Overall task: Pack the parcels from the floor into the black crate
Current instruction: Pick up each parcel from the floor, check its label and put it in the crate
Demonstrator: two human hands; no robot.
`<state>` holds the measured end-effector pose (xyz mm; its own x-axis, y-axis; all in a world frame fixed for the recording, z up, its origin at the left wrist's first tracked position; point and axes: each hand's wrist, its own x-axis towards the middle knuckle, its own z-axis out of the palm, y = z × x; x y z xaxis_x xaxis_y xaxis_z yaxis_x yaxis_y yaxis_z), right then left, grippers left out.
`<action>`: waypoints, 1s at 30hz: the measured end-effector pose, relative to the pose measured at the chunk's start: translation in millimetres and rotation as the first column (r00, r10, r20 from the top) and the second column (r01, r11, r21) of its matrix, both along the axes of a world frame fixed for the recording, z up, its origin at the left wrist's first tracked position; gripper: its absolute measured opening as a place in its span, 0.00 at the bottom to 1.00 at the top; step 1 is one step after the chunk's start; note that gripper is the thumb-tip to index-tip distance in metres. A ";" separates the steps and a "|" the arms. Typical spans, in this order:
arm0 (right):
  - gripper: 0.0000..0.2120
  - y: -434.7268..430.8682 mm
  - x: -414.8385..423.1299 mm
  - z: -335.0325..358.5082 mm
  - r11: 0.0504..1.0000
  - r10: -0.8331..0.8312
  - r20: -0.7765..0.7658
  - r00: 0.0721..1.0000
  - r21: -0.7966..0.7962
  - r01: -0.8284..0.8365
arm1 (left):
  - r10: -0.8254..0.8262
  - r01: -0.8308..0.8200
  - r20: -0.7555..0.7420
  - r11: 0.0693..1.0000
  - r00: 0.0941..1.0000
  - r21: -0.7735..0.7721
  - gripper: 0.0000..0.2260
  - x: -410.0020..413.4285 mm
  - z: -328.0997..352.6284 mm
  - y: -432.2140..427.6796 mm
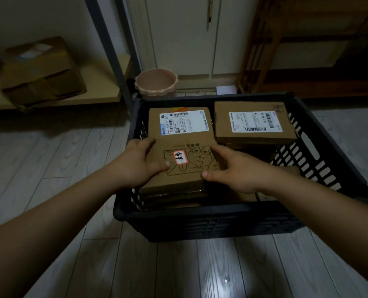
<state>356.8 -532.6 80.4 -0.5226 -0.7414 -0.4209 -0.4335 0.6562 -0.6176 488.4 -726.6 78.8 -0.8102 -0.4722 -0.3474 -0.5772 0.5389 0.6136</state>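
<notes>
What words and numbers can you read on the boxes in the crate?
"661- 811 57 [57]": sideways on the shipping label of the cartoon parcel.
Red-edged sticker on the same parcel: two handwritten Chinese characters, not sure which.
Small print above the cartoon: too blurred.
White label on the right parcel: barcodes and print too small to read.

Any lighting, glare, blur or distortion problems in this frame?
Head view: dim overall, corners dark; glare patch on the pale plank floor; brown cardboard box on the left shelf blurred; black slatted plastic crate bowed by the wide lens; brown cartoon-printed cardboard parcel is sharp.
</notes>
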 end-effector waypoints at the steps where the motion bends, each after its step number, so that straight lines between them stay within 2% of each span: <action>1: 0.38 -0.8 1.8 -2.0 1.000 0.010 0.013 1.000 -0.001 -0.010 | -0.044 0.045 0.026 0.997 0.999 -0.057 0.37 -1.1 0.3 0.6; 4: 0.37 -6.0 9.1 -7.9 0.997 0.055 0.023 0.998 0.046 -0.056 | -0.159 0.181 0.105 0.953 0.982 -0.244 0.40 -5.2 2.2 1.9; 8: 0.37 -16.0 12.6 -21.1 0.986 0.086 0.040 0.996 0.139 -0.090 | -0.275 0.353 0.261 0.877 0.925 -0.327 0.39 -9.5 -7.7 4.9; 12: 0.35 -17.5 10.0 -33.5 0.985 0.096 0.006 0.995 0.143 -0.096 | -0.289 0.430 0.445 0.865 0.848 -0.257 0.44 -11.2 -25.1 5.6; 16: 0.33 -20.2 7.3 -45.3 0.972 0.141 -0.029 0.990 0.193 -0.133 | -0.301 0.464 0.522 0.860 0.798 -0.214 0.44 -18.8 -37.1 4.6; 20: 0.28 -22.3 2.7 -55.6 0.950 0.215 -0.055 0.975 0.243 -0.196 | -0.338 0.549 0.624 0.816 0.705 -0.179 0.43 -24.0 -50.5 8.2; 27: 0.35 -15.9 -12.3 -64.5 0.918 0.293 -0.112 0.950 0.312 -0.246 | -0.366 0.581 0.637 0.797 0.679 -0.162 0.42 -29.7 -55.3 1.8; 30: 0.36 -10.2 -22.7 -65.1 0.920 0.267 -0.070 0.961 0.317 -0.232 | -0.377 0.578 0.608 0.799 0.698 -0.168 0.41 -34.0 -54.5 -2.1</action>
<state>334.1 -542.7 15.3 -0.3927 -0.6999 -0.5966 -0.6609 0.6659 -0.3462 454.3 -728.8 24.3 -0.6916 -0.2342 -0.6832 -0.3510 0.9357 0.0346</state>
